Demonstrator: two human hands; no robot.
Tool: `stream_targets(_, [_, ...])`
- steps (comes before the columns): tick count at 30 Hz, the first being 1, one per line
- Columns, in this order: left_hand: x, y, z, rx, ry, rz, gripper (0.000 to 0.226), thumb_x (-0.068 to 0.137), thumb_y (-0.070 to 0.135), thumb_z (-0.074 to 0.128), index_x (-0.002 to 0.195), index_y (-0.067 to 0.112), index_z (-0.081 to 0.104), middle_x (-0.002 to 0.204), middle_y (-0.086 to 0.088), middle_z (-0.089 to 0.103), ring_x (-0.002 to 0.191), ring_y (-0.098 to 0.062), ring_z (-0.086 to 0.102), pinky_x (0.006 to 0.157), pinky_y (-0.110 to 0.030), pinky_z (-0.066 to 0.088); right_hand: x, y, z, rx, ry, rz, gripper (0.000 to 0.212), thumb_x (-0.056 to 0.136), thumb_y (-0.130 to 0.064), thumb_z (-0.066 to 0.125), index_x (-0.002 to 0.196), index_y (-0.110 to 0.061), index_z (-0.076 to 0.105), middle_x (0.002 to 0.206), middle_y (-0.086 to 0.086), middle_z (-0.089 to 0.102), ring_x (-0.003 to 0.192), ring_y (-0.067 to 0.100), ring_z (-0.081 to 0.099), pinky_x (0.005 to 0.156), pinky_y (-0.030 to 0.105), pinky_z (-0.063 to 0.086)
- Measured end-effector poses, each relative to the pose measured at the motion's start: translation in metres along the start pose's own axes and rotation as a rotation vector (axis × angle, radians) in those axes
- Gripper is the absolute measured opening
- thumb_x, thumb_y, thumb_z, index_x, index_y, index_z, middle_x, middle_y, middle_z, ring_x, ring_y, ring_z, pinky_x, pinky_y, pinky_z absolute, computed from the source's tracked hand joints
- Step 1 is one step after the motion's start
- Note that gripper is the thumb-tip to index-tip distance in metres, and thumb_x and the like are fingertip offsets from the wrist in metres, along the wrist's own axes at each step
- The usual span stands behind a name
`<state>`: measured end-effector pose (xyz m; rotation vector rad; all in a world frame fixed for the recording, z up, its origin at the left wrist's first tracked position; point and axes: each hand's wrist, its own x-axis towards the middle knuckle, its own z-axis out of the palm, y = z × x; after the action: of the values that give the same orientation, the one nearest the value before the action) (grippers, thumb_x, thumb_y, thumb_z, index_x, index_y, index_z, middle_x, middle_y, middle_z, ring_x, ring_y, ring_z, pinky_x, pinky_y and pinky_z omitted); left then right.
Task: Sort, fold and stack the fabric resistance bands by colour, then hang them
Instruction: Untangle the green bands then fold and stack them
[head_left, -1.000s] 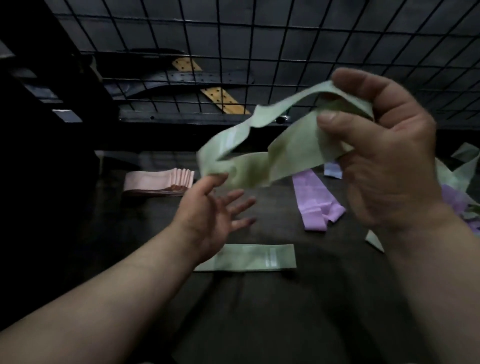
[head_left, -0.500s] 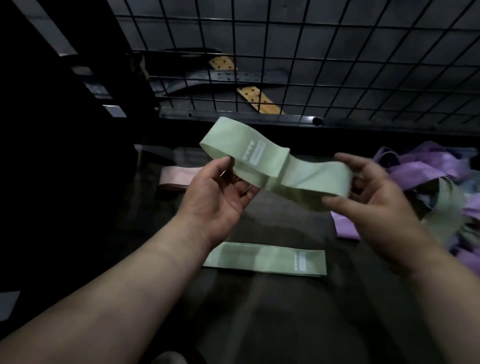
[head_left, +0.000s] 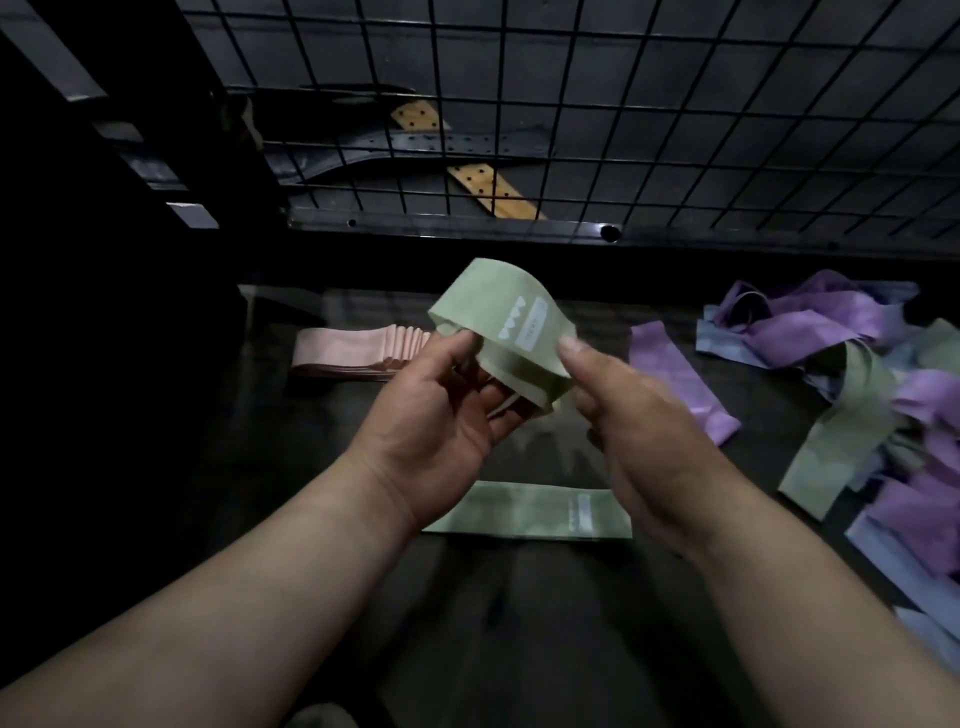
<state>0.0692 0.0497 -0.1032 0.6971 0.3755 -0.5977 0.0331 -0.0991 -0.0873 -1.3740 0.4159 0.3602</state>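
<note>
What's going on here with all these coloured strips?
A person is sorting fabric bands by colour. Both hands hold a green band above the dark table: the left hand grips one side, the right hand pinches the other. A folded green band lies flat beneath them, a neat pink stack sits to the left, and a jumbled pile of purple, green and blue bands lies to the right.

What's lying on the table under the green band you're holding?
One folded green band lies flat on the dark table, label showing. Its left end is hidden behind the left hand's wrist.
</note>
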Motion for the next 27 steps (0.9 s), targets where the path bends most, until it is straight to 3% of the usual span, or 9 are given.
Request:
stream_targets(4, [-0.001, -0.001, -0.001, 0.029, 0.035, 0.028, 0.027, 0.098, 0.024, 0.044, 0.112, 0.014, 0.065, 0.106, -0.003, 0.071, 0.114, -0.025, 0.06, 0.108, -0.047, 0.041, 0.006, -0.005, -0.001, 0.058, 0.382, -0.051, 0.02, 0.098, -0.022, 0.057, 0.1, -0.009, 0.072, 0.1, 0.008, 0.075, 0.089, 0.015, 0.07, 0.077, 0.03, 0.058])
stream_targets(6, [-0.002, -0.001, -0.002, 0.042, 0.039, 0.04, 0.026, 0.098, 0.022, 0.045, 0.115, 0.015, 0.063, 0.107, -0.004, 0.07, 0.111, -0.025, 0.062, 0.108, -0.049, 0.042, 0.006, -0.015, -0.003, 0.078, 0.367, -0.044, 0.019, 0.101, -0.021, 0.051, 0.097, -0.013, 0.068, 0.101, 0.003, 0.074, 0.089, 0.011, 0.072, 0.075, 0.028, 0.056])
stream_targets(9, [-0.003, -0.001, -0.002, 0.039, 0.031, 0.022, 0.027, 0.096, 0.021, 0.046, 0.116, 0.015, 0.063, 0.109, -0.005, 0.07, 0.113, -0.027, 0.064, 0.103, -0.052, 0.046, 0.005, -0.023, -0.004, 0.054, 0.321, 0.018, 0.014, 0.099, -0.028, 0.055, 0.1, -0.016, 0.063, 0.107, 0.0, 0.071, 0.098, 0.015, 0.071, 0.083, 0.04, 0.058])
stream_targets(13, [-0.004, 0.001, 0.003, 0.087, -0.015, -0.024, 0.044, 0.095, 0.024, 0.044, 0.137, 0.013, 0.053, 0.117, -0.006, 0.068, 0.11, -0.026, 0.066, 0.102, -0.049, 0.046, 0.011, -0.017, 0.005, 0.006, 0.171, 0.192, 0.034, 0.096, -0.042, 0.058, 0.115, -0.015, 0.067, 0.109, -0.001, 0.074, 0.103, 0.014, 0.068, 0.081, 0.033, 0.055])
stream_targets(18, [-0.001, -0.002, 0.003, 0.156, -0.031, -0.004, 0.029, 0.096, 0.024, 0.045, 0.123, 0.022, 0.053, 0.113, -0.004, 0.066, 0.107, -0.025, 0.063, 0.101, -0.048, 0.046, 0.011, -0.016, 0.0, 0.183, 0.312, 0.111, 0.008, 0.093, -0.021, 0.065, 0.096, -0.014, 0.064, 0.079, 0.0, 0.069, 0.061, 0.005, 0.064, 0.057, 0.019, 0.052])
stream_targets(21, [-0.001, -0.004, 0.004, 0.18, 0.042, 0.031, 0.014, 0.097, 0.021, 0.046, 0.1, 0.022, 0.06, 0.094, 0.001, 0.063, 0.107, -0.025, 0.057, 0.103, -0.047, 0.044, 0.009, -0.019, -0.005, 0.245, 0.389, 0.07, 0.011, 0.093, -0.015, 0.066, 0.085, -0.018, 0.059, 0.077, -0.002, 0.066, 0.065, 0.008, 0.064, 0.059, 0.022, 0.056])
stream_targets(23, [0.003, -0.006, 0.0, 0.212, 0.114, 0.065, 0.015, 0.095, 0.015, 0.048, 0.092, 0.022, 0.061, 0.096, -0.002, 0.065, 0.105, -0.025, 0.059, 0.102, -0.047, 0.044, 0.009, -0.018, -0.01, 0.057, 0.485, -0.043, 0.013, 0.092, -0.018, 0.067, 0.083, -0.021, 0.059, 0.083, 0.0, 0.066, 0.075, 0.014, 0.065, 0.063, 0.028, 0.058])
stream_targets(25, [0.006, -0.006, -0.007, 0.292, 0.187, 0.051, 0.025, 0.089, 0.006, 0.046, 0.098, 0.019, 0.066, 0.108, -0.009, 0.068, 0.1, -0.022, 0.06, 0.097, -0.043, 0.047, 0.008, -0.023, -0.018, -0.233, 0.549, -0.248, 0.01, 0.092, -0.02, 0.068, 0.085, -0.022, 0.061, 0.087, 0.0, 0.069, 0.081, 0.016, 0.068, 0.072, 0.033, 0.059])
stream_targets(27, [0.006, -0.009, -0.014, 0.423, 0.23, -0.018, 0.04, 0.079, -0.002, 0.039, 0.103, 0.015, 0.066, 0.113, -0.008, 0.067, 0.1, -0.02, 0.059, 0.09, -0.038, 0.045, 0.003, -0.037, -0.022, -0.454, 0.527, -0.439, 0.005, 0.092, -0.02, 0.067, 0.09, -0.022, 0.063, 0.088, -0.005, 0.07, 0.08, 0.007, 0.067, 0.074, 0.028, 0.058])
